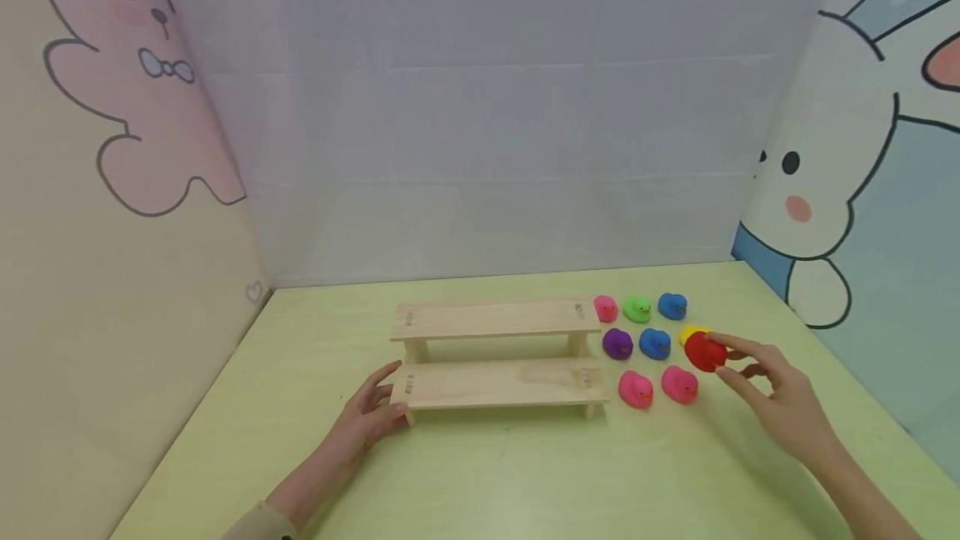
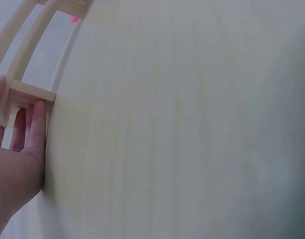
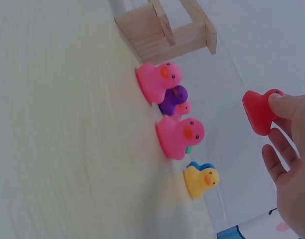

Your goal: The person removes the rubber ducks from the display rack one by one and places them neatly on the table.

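Note:
My right hand [image 1: 783, 402] pinches a red rubber duck [image 1: 703, 352] between thumb and fingertips. In the right wrist view the red duck [image 3: 261, 110] is held up off the table, its base toward the left. A yellow duck [image 1: 691, 332] lies partly hidden behind it in the head view. At the table's middle stands a two-step wooden rack [image 1: 498, 383]. My left hand [image 1: 367, 415] grips the left end of its lower step, thumb at the front corner. In the left wrist view, fingers [image 2: 38, 124] reach against the rack's end support [image 2: 32, 91].
Right of the rack, other rubber ducks sit in loose rows: a purple one [image 1: 617, 344], a green one [image 1: 637, 308], blue ones [image 1: 656, 344] and pink ones [image 1: 636, 390]. Walls with cartoon figures flank the pale table [image 1: 480, 473], and a white sheet [image 1: 495, 148] hangs behind.

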{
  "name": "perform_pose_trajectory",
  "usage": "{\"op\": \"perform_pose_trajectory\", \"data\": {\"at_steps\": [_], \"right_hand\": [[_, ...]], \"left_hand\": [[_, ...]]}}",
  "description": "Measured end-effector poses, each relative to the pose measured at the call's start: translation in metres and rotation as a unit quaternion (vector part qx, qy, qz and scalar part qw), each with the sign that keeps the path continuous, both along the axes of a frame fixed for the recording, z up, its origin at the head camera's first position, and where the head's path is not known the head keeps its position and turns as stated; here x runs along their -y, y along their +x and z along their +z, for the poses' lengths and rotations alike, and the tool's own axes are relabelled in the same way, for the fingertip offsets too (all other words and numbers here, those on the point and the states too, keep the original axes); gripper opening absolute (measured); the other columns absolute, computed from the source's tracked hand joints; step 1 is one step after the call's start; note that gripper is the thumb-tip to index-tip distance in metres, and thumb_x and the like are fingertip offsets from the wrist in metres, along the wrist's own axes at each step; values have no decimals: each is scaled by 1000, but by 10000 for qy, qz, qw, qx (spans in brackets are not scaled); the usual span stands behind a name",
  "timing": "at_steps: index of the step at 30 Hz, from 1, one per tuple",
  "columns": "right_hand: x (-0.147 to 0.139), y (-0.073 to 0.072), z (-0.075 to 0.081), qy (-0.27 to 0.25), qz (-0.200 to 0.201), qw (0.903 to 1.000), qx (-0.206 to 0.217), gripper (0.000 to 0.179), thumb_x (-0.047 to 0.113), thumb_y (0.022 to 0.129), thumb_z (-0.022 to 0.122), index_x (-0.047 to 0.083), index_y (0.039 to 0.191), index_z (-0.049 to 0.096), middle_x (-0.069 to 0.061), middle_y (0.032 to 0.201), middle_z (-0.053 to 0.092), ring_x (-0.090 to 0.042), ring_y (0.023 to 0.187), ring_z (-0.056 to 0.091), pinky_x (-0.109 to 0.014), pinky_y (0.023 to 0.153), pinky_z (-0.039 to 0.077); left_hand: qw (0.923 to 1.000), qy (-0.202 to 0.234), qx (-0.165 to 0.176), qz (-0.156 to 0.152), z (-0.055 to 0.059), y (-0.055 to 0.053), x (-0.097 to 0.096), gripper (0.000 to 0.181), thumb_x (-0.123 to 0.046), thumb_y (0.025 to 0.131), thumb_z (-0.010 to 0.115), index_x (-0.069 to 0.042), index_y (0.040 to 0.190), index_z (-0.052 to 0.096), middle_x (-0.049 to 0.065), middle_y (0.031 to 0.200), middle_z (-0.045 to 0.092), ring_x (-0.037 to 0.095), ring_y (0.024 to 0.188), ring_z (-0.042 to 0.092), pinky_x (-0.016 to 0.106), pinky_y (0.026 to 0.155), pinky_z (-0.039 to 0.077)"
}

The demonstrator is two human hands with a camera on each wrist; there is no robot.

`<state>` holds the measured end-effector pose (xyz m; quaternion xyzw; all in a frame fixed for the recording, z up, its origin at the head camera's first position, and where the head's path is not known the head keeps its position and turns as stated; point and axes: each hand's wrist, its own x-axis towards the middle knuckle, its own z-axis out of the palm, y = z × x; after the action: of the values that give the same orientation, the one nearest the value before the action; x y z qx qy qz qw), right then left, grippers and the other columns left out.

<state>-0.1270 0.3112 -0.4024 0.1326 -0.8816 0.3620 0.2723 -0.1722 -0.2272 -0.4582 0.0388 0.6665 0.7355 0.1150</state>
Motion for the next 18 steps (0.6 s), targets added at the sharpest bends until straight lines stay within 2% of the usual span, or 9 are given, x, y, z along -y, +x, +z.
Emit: {"op": "perform_pose_trajectory", "data": {"at_steps": [7,18], "right_hand": [[-28,-4,-9,49,-40,9999,156,47,1,90,68,10,135,59,25,119,52,0,99,48,-6,74,43],[-48,-11,-13,88,34,9999,100,44,1,90,68,7,133,60,30,118,52,2,97,48,-5,73,42]], "left_hand": [[10000,9,-14,-29,1,0,0,71,-3,91,66,-17,152,31,22,134,45,27,112,57,40,90,51],[10000,-12,18,-62,2,0,-1,72,-2,91,66,-15,153,30,23,134,44,27,112,56,41,91,51]]}}
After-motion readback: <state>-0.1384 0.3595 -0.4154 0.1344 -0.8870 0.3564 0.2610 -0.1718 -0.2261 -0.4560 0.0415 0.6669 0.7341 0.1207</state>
